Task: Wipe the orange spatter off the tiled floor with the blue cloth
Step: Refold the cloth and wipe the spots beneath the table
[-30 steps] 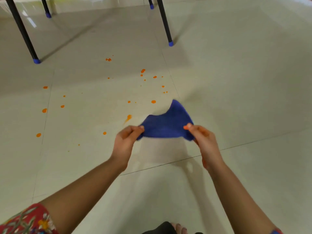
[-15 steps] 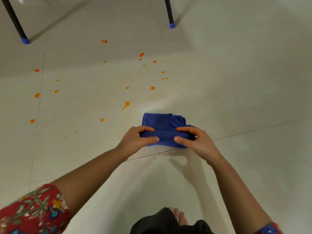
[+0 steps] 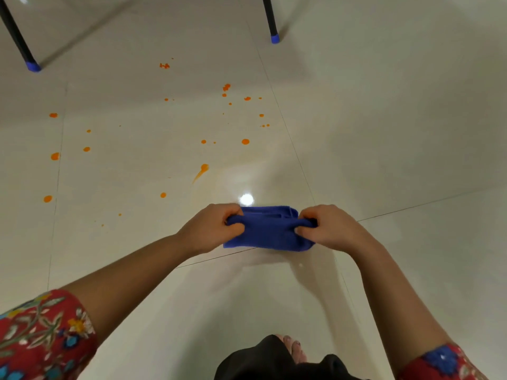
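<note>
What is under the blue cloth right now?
Pale floor tile and a grout line show around the blue cloth, gripped by left hand and right hand. The covered patch is hidden; orange spatter lies apart.

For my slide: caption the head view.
Folded cloth gripped by left hand and right hand; orange spatter dots the floor.

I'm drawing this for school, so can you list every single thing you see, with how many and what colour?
blue cloth: one, blue, folded, centre, between both hands.
orange spatter: many drops, orange, on the floor ahead and left of the cloth.
tiled floor: one, pale cream, glossy, all around.
furniture legs: two, black with blue caps, top left and top centre.
light glare: one, white, just beyond the cloth.
dark garment: one, black, bottom centre.
sleeves: two, red floral, bottom corners.
foot: one, bare, beside the garment.
left hand: one, grips the cloth's left end.
right hand: one, grips its right end.
</note>
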Demonstrator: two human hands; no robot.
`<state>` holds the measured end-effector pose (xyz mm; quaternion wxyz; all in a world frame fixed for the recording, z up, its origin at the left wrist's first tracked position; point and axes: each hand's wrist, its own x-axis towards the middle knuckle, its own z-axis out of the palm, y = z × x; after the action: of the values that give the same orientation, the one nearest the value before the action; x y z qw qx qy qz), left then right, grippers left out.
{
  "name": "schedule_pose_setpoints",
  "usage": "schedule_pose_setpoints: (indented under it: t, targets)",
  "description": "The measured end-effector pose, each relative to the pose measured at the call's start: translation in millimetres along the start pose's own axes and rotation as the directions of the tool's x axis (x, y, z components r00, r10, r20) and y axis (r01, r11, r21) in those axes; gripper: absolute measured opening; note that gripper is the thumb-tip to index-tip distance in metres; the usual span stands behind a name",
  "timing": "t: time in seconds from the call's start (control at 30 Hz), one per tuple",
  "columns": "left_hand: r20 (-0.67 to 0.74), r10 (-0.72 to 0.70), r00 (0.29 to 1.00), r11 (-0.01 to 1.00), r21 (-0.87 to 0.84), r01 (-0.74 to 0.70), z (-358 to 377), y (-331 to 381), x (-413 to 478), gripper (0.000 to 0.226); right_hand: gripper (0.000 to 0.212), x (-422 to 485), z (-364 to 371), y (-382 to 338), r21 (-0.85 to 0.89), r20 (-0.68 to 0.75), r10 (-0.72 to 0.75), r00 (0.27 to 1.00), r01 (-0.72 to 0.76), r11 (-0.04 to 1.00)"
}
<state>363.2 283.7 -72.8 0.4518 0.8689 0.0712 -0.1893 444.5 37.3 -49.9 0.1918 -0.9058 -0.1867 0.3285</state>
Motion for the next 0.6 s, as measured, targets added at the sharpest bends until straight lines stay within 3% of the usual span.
schedule_pose_setpoints:
  t: [0.07,0.13,0.3,0.4,0.43,0.47,0.53,0.6]
  targets:
    - [-0.078,-0.007,0.997,0.997,-0.076,0.001,-2.9,1.7,5.0,0.009,0.018,6.2,-4.6,3.4,0.111,-0.076,-0.023,0.997,0.032,0.993]
    - [-0.088,-0.040,0.995,0.990,-0.136,0.028,-5.7,0.9,9.4,0.008,0.018,8.4,-9.0,4.2,0.186,-0.063,-0.074,0.995,0.084,0.979]
    - [0.204,-0.140,0.969,0.972,-0.158,0.173,-5.9,-4.9,5.5,0.019,0.017,10.6,-6.2,13.7,0.212,0.255,-0.095,0.962,0.040,0.976]
    - [0.022,-0.162,0.987,0.979,-0.121,0.164,-4.3,-15.1,12.8,0.022,0.010,25.1,2.1,18.3,0.307,0.053,-0.052,0.997,0.033,0.951]
    - [-0.030,-0.169,0.985,0.980,-0.110,0.165,-3.8,-16.7,16.3,0.027,0.024,31.4,6.3,19.4,0.284,-0.046,-0.011,0.999,0.023,0.959]
    - [-0.062,-0.171,0.983,0.983,-0.085,0.165,-2.7,-17.8,18.9,0.041,0.046,37.7,12.9,20.2,0.156,-0.134,-0.012,0.991,0.033,0.987]
    - [-0.134,-0.134,0.982,0.988,0.056,0.142,-0.2,-20.6,20.8,0.060,0.078,48.9,32.9,22.9,-0.199,-0.236,-0.188,0.953,0.142,0.970]
    - [-0.246,-0.084,0.966,0.981,0.148,0.124,1.4,-24.6,20.4,0.056,0.080,55.9,59.5,22.4,-0.334,-0.094,-0.438,0.894,0.387,0.860]
